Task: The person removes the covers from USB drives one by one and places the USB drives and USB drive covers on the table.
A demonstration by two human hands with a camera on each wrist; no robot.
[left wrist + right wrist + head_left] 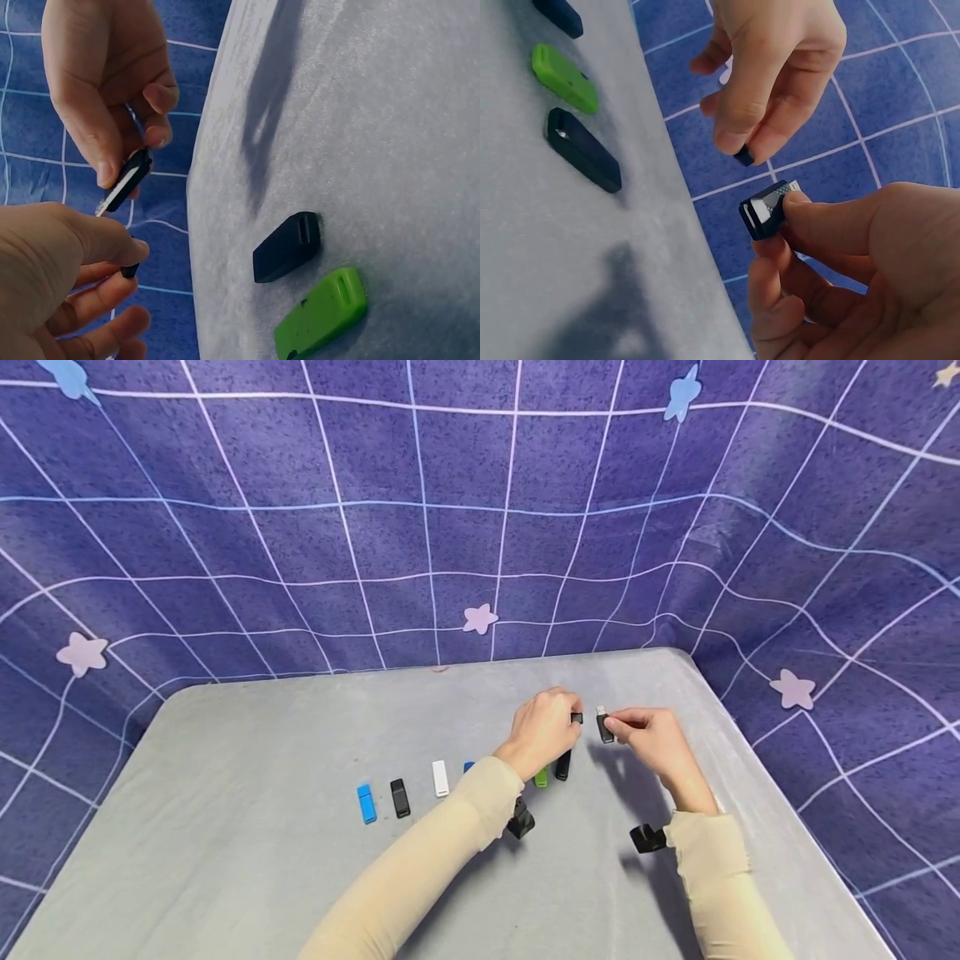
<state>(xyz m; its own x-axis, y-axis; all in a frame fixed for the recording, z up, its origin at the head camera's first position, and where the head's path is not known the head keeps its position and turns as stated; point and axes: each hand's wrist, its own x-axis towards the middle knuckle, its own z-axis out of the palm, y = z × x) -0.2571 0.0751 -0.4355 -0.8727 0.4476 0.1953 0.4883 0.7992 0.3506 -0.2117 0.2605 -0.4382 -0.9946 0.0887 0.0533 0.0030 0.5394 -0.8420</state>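
Above the table's far right part, my right hand [660, 750] pinches a black USB stick [604, 727] between thumb and fingers. Its bare metal plug points away from me in the head view. My left hand [542, 728] pinches a small black cap [744, 156] between thumb and fingertips, a short gap from the stick. In the left wrist view, the cap [130, 270] is mostly covered by the fingers. Below the left hand lie a green USB stick [322, 311] and a black USB stick [287, 249], neither of them touched.
Further left on the grey-covered table [240, 860] lie a light blue stick [366, 803], another black stick [401, 798] and a white stick [440, 778]. A blue one [468, 767] is partly hidden behind my left sleeve. A purple gridded curtain [465, 460] hangs behind the table.
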